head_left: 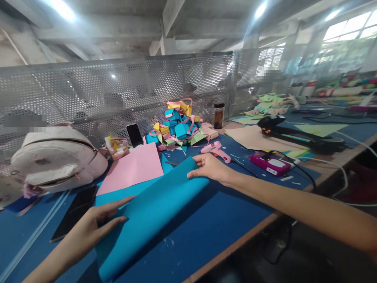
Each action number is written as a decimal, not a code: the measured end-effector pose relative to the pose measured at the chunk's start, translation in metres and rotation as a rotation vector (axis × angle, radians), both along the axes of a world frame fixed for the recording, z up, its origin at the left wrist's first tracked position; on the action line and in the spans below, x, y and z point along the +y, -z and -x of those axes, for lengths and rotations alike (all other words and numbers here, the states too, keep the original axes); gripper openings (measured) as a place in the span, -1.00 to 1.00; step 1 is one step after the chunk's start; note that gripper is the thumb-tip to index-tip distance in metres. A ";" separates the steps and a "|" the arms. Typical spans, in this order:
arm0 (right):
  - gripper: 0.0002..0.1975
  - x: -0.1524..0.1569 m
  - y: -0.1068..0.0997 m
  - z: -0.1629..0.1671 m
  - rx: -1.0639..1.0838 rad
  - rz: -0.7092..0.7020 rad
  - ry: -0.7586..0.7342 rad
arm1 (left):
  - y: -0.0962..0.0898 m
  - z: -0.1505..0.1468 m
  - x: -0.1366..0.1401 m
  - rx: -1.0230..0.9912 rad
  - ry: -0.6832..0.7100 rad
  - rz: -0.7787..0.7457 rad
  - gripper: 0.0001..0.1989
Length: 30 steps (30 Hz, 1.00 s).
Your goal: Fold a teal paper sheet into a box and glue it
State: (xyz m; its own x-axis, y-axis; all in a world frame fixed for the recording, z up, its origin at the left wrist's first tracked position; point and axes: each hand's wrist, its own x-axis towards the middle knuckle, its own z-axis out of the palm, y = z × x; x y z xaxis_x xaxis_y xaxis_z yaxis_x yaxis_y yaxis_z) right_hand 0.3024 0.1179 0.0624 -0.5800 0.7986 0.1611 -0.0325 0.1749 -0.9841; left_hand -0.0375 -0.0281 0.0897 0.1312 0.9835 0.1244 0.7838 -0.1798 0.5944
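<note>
A sheet of blue paper [159,204] curves over on itself, its rounded bend toward the table's front edge. My right hand [207,167] pinches its far right corner between thumb and fingers. At the sheet's left edge, my left hand [98,222] has the thumb on the near face and a finger along the upper edge, gripping it loosely. Behind the blue sheet lies a pink sheet of paper [135,169], partly over more blue paper. Scissors [171,163] rest just beyond the blue sheet, partly hidden. A pink hot glue gun [216,150] lies past my right hand.
A pile of small colored paper pieces [179,127] stands by the perforated metal screen [118,86]. At left are a white backpack [61,157] and a dark phone [75,212]. A purple power strip [269,164], cables, a lidded jar [218,116] and a black stand [300,135] are at right.
</note>
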 end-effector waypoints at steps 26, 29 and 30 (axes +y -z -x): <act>-0.58 -0.008 0.035 0.083 0.164 0.134 -0.121 | 0.087 -0.094 0.048 -0.998 -0.224 0.024 -0.79; -0.57 -0.005 0.045 0.084 0.169 0.143 -0.115 | 0.090 -0.090 0.048 -0.999 -0.215 0.035 -0.79; -0.57 -0.004 0.047 0.084 0.168 0.145 -0.113 | 0.090 -0.090 0.048 -0.998 -0.210 0.039 -0.79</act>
State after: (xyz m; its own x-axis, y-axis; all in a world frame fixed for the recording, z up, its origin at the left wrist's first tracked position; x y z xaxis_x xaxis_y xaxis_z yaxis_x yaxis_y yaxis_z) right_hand 0.2185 0.1140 0.0149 -0.6418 0.7516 0.1519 -0.2096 0.0186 -0.9776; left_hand 0.0525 0.0202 -0.0002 -0.1905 0.9804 0.0502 -0.0591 -0.0625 0.9963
